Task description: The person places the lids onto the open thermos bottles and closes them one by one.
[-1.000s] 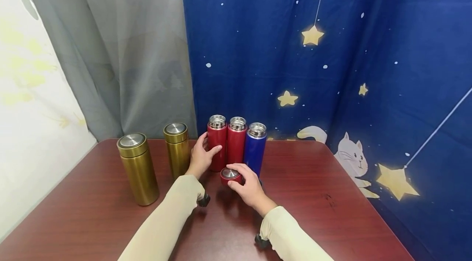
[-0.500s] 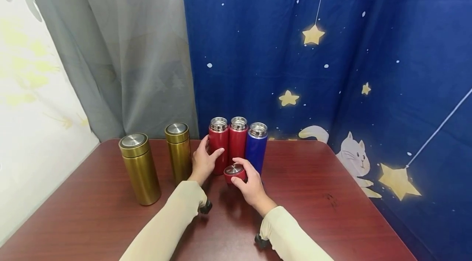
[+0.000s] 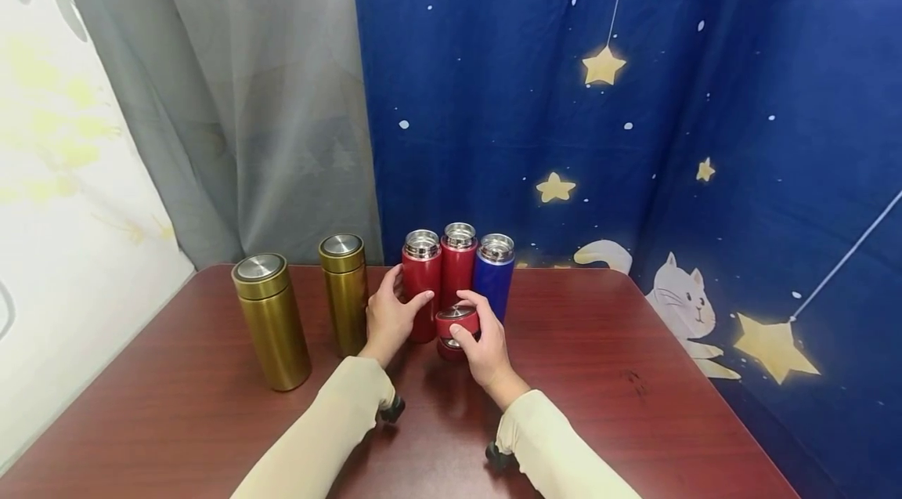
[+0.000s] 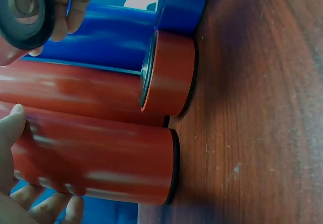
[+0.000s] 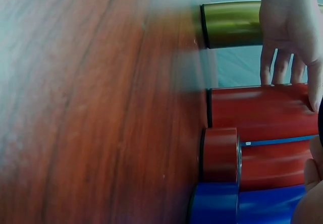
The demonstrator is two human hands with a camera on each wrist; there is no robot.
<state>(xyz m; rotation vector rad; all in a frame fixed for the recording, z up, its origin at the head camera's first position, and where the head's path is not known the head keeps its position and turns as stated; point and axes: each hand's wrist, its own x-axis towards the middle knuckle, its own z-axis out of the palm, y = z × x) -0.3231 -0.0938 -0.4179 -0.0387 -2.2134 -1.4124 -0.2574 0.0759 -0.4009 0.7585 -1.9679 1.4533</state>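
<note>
Round metal-topped lid (image 3: 458, 319) raised, right hand (image 3: 486, 346) pinching; left hand (image 3: 387, 316) gripping glossy bottle (image 3: 423, 277)

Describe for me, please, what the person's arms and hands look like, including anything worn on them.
The left sleeve and right sleeve are long, plain and cream-coloured, with no markings visible. The left hand and right hand are bare. A small black device shows by each cuff.

Gray curtain (image 3: 289, 92), blue star-print curtain (image 3: 486, 92), pale cat print (image 3: 682, 303), reddish-brown table (image 3: 585, 358)
</note>
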